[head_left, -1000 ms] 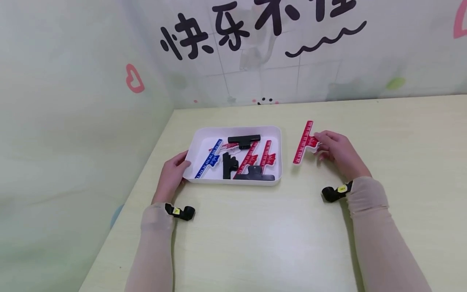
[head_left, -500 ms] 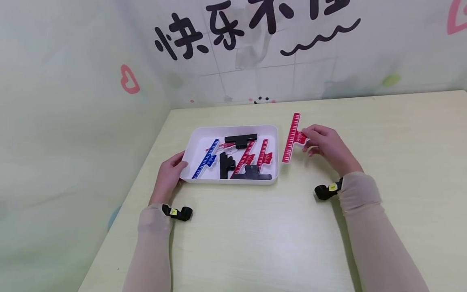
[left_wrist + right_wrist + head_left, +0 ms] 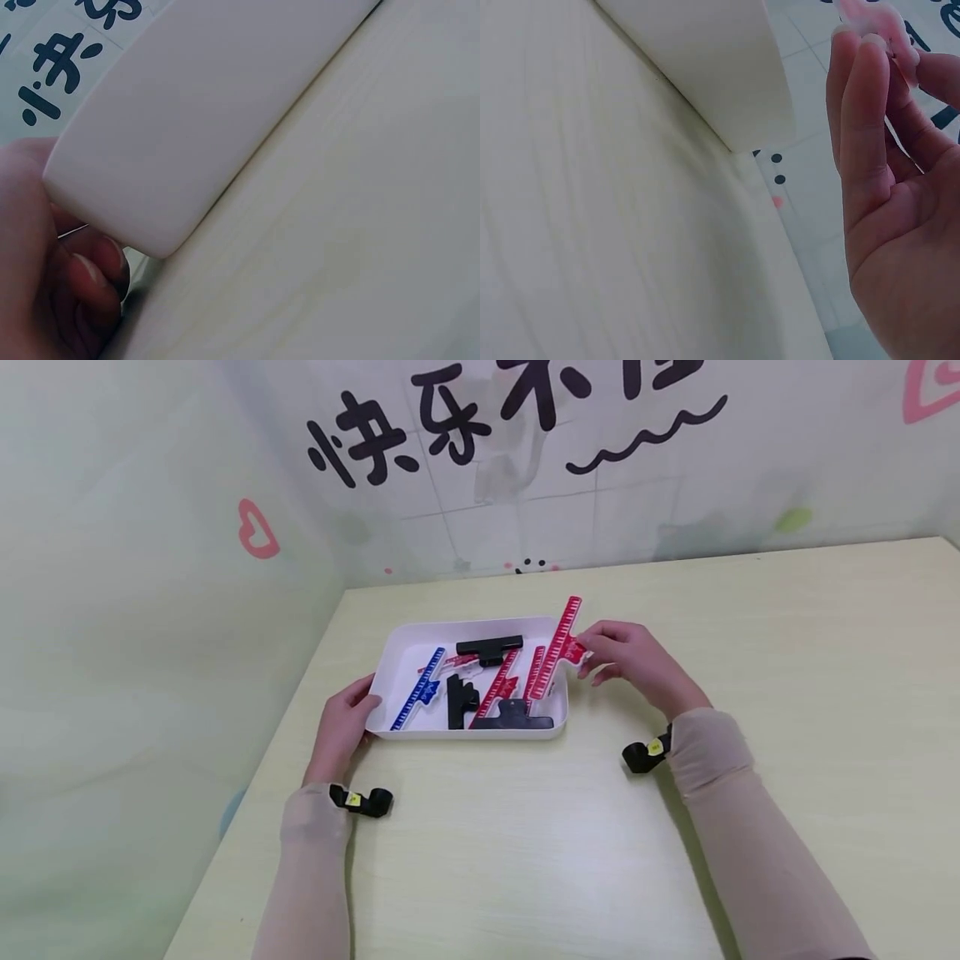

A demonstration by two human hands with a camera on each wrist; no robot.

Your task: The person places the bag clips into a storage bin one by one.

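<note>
A white tray [image 3: 450, 735] lies on the table, with my left hand [image 3: 339, 731] gripping its left end, thumb at the rim. In the left wrist view, curled fingers [image 3: 94, 277] show beside the tray's corner. My right hand [image 3: 637, 664] pinches a red clip [image 3: 557, 647] with a white ruler-like pattern by its handle, holding it tilted over the tray's right side. Inside the tray are a blue clip [image 3: 418, 689], several more red clips, one at the middle [image 3: 495, 689], and black clips, including one at the back [image 3: 489, 647] and one at the front [image 3: 513, 718].
The pale wooden table [image 3: 487, 843] extends in front of the tray and to its right. A printed curtain [image 3: 525, 527] hangs behind the table and along its left side. Each wrist wears a small black camera, such as the left one [image 3: 363, 800].
My right hand has carried the red clip leftward, from beside the tray to over its right side. The left hand keeps its grip on the tray. The head view has shifted slightly.
</note>
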